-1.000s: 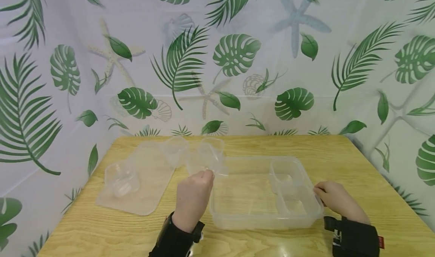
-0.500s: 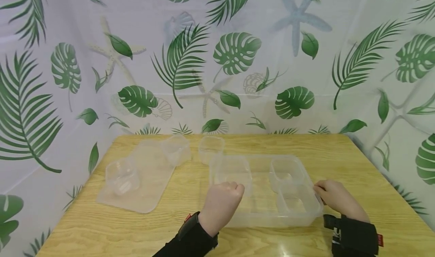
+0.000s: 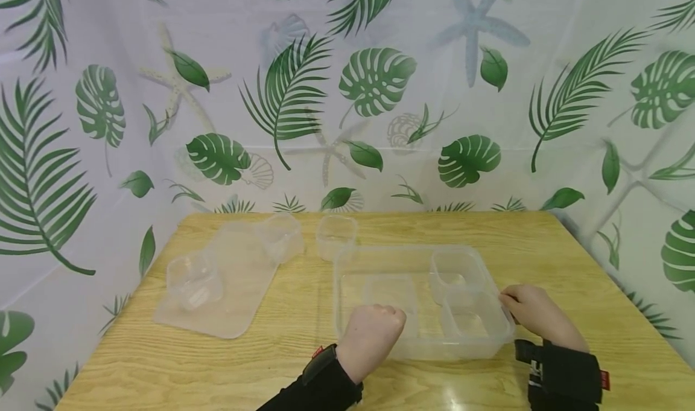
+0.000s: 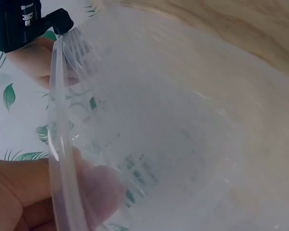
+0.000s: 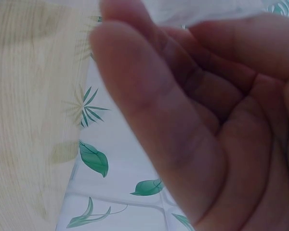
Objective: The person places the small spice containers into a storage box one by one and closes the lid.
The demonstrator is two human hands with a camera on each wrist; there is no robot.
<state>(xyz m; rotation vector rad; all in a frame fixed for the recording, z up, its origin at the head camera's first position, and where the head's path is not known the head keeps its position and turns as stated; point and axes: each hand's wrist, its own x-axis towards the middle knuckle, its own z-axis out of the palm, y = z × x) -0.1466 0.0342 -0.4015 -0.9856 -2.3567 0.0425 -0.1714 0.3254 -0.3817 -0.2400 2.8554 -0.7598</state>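
A large clear plastic box (image 3: 423,347) sits on the wooden table. Two small clear plastic containers (image 3: 456,272) stand inside its right end. My left hand (image 3: 371,338), over the box's front left, pinches the rim of another small clear container (image 3: 393,296), which is inside the box. In the left wrist view, fingers show through the clear plastic and the thumb lies on the near side of the rim. My right hand (image 3: 534,314) grips the box's right rim; its thumb (image 5: 139,96) and curled fingers fill the right wrist view, with clear plastic at the top.
At the left lies a flat translucent lid (image 3: 233,308) with a small clear container (image 3: 192,278) on it. Another small container (image 3: 279,239) is at the lid's far right edge. One more small container (image 3: 336,236) stands behind the box's far left corner. A leaf-patterned sheet (image 3: 347,97) hangs behind the table.
My left hand has brought the small container from the box's far left corner, rightward and toward me, down into the box. My right hand has stayed on the box's right rim.
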